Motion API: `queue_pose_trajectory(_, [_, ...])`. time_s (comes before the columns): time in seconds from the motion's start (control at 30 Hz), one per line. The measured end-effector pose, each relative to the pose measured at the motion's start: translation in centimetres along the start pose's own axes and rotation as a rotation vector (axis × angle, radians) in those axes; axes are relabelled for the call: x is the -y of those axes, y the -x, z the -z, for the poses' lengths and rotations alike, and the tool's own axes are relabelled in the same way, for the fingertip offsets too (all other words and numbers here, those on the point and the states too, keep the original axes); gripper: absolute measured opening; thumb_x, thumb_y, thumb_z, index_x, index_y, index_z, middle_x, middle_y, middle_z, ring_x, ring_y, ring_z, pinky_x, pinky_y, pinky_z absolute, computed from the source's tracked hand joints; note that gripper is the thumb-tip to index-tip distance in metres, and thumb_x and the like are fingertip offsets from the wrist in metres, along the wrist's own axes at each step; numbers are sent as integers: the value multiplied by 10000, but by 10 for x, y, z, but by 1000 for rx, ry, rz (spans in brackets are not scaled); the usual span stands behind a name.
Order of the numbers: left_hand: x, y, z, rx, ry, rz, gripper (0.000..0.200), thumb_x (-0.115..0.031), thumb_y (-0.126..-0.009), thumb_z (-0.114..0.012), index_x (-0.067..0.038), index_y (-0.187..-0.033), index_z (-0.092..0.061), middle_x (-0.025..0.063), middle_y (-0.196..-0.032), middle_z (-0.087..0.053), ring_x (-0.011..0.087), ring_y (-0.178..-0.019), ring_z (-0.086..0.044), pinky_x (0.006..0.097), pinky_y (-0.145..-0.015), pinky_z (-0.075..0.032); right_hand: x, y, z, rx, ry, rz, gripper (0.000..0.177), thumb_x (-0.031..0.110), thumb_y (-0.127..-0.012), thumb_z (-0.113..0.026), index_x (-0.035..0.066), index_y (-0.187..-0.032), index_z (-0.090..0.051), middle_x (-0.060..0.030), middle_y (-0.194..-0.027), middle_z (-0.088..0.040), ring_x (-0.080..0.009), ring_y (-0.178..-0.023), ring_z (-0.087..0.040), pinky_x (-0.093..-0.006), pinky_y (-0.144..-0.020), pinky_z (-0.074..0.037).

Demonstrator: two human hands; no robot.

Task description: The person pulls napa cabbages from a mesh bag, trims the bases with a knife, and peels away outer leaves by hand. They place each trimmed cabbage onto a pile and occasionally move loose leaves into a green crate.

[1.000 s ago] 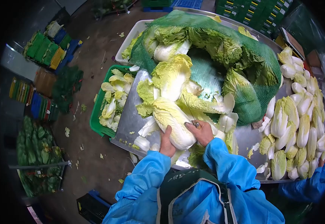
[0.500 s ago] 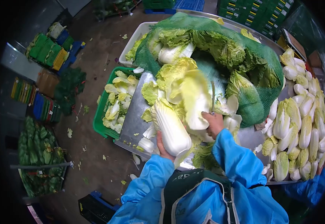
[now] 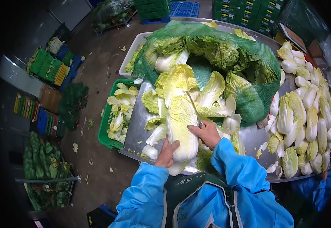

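Observation:
A pale napa cabbage (image 3: 182,127) stands in front of me with its white base toward my body. Around its lower left side wraps my left hand (image 3: 167,154), thumb on the leaves. My right hand (image 3: 208,135) is closed on the handle of a knife (image 3: 191,101), whose thin blade points up and away beside the cabbage; the right thumb reaches the cabbage's side. Loose outer leaves (image 3: 213,89) lie just beyond the knife. Behind them, a green mesh sack (image 3: 255,102) gapes open with untrimmed cabbages (image 3: 173,60) inside.
Trimmed cabbages (image 3: 312,129) are piled on the right of the metal table (image 3: 137,133). A green crate (image 3: 104,131) of leaves and a white tub (image 3: 133,47) adjoin its left side. Another person's blue sleeve (image 3: 321,192) shows at far right. Leaf scraps litter the floor.
The cabbage has turned more upright, and my left thumb now lies over it. A detached leaf has left my right hand and lies beyond the knife. The right hand moved closer to the cabbage.

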State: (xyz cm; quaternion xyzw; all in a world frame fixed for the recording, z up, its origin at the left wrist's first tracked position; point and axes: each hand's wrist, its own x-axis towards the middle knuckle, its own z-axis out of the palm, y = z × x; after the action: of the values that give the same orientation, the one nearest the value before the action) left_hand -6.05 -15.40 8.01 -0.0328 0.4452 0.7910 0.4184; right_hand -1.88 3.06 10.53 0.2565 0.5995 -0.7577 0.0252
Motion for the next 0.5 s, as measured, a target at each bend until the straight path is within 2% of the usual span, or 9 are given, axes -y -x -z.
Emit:
queue_pose_trajectory(0.13, [9, -10, -12, 7, 60, -49, 767, -142, -742, -670, -49, -1379, -253, 156, -1286, -442, 271, -1163, -482, 381, -967, -425, 2, 12, -4, -72, 16, 163, 453, 257, -779, -718, -67, -1070, -593, -152, -913, -666, -165, -780, -631, -284, -698, -499])
queue_pose_trajectory(0.2, [12, -14, -23, -13, 138, -166, 742, -119, -721, -655, -52, -1356, -277, 159, -1263, -444, 271, -1135, -493, 388, -941, -442, -12, 16, -1, -199, 246, 357, 463, 292, -764, -715, -18, -1090, -604, -178, -862, -657, -236, -762, -640, -317, -690, -495])
queue_pose_trajectory(0.23, [14, -16, -31, 2, 135, -159, 742, -119, -721, -655, -52, -1356, -277, 159, -1263, -444, 271, -1135, -493, 388, -941, -442, -19, 14, 1, -215, 246, 362, 463, 292, -764, -715, -18, -1090, -604, -178, -862, -657, -236, -762, -640, -317, -690, -495])
queue_pose_trajectory(0.3, [16, -19, -46, -61, 102, -283, 724, -123, -723, -656, -45, -1339, -284, 150, -1226, -459, 272, -1105, -504, 388, -935, -445, -27, 9, 3, -365, 367, 437, 471, 319, -753, -708, 21, -1104, -609, -193, -794, -628, -300, -740, -625, -355, -668, -486])
queue_pose_trajectory(0.33, [18, -21, -51, -50, 99, -280, 724, -123, -723, -656, -45, -1339, -284, 150, -1226, -459, 272, -1105, -504, 388, -935, -445, -23, 10, 3, -416, 386, 478, 407, 281, -763, -691, 26, -1072, -622, -187, -762, -614, -320, -735, -609, -383, -656, -478])
queue_pose_trajectory(0.47, [23, -23, -63, -129, 30, -353, 722, -127, -725, -649, -53, -1344, -284, 145, -1218, -461, 272, -1094, -507, 393, -931, -448, -13, 12, 7, -597, 537, 605, 331, 247, -774, -671, 11, -1002, -634, -162, -688, -601, -258, -647, -601, -356, -600, -465])
queue_pose_trajectory(0.5, [24, -23, -64, -144, -20, -377, 712, -149, -734, -642, -56, -1347, -292, 148, -1242, -455, 280, -1108, -505, 394, -930, -451, -22, 4, 10, -566, 335, 523, 286, 232, -781, -659, 9, -959, -641, -149, -646, -588, -223, -597, -575, -339, -566, -448])
